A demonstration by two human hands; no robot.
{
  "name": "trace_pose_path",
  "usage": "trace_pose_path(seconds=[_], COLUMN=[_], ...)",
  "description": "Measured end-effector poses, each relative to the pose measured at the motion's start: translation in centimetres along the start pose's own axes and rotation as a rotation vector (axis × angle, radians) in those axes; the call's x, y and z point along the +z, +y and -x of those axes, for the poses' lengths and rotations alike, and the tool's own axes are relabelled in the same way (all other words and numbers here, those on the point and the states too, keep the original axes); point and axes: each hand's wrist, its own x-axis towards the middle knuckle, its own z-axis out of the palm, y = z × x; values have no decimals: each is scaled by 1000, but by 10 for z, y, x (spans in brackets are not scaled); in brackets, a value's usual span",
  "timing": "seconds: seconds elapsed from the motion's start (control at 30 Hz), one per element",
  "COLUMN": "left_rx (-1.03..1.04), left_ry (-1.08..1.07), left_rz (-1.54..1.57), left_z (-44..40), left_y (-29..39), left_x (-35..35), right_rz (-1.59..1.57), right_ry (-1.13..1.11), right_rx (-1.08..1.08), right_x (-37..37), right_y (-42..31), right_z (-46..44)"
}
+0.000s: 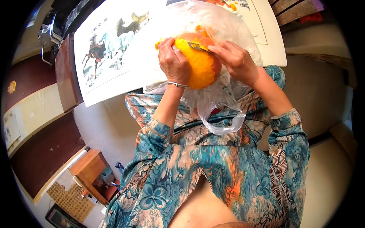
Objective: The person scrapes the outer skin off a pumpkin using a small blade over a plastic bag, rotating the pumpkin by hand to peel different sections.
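Observation:
A large pumpkin (201,70), bright orange-yellow where its skin is off, is held over a clear plastic bag spread on the table. My left hand (174,62), with a bracelet at the wrist, is wrapped round the pumpkin's left side and steadies it. My right hand (237,60) pinches a dark, narrow peeler (197,46) whose blade lies across the top of the pumpkin; its handle is mostly hidden by the fingers. Duller orange skin still covers the upper and right side. Orange peelings (203,29) lie on the plastic bag (228,22) just beyond the pumpkin.
The white table (142,76) has a printed picture of horses (114,40) on its top. The bag's handles (224,123) hang over my lap. A wooden slatted seat (292,11) stands at far right, a small wooden cabinet (89,171) at lower left.

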Motion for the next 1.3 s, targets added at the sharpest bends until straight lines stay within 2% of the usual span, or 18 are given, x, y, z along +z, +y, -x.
trace_pose_path(seconds=[0.27, 0.57, 0.77, 0.9, 1.03, 1.17, 1.3], left_rx=[12, 48, 47, 81, -19, 81, 88], left_ry=[-1, 4, -43, -52, -83, -41, -46], left_rz=[-14, -5, 17, 61, 87, 53, 40], left_z=[0, -1, 1, 4, 1, 2, 1], left_y=[-2, -3, -2, -2, 0, 0, 1], left_x=[0, 0, 1, -1, -3, -2, -4], right_rz=[-18, 2, -5, -61, -131, -74, -19], right_ry=[-47, 9, -27, -20, -44, -12, -50], right_rx=[-25, -15, 51, -14, 20, -18, -23], right_x=[-2, 1, 6, 10, -6, -8, -5], right_y=[7, 2, 11, 23, 7, 2, 5], right_z=[0, 1, -10, -18, 5, 7, 4])
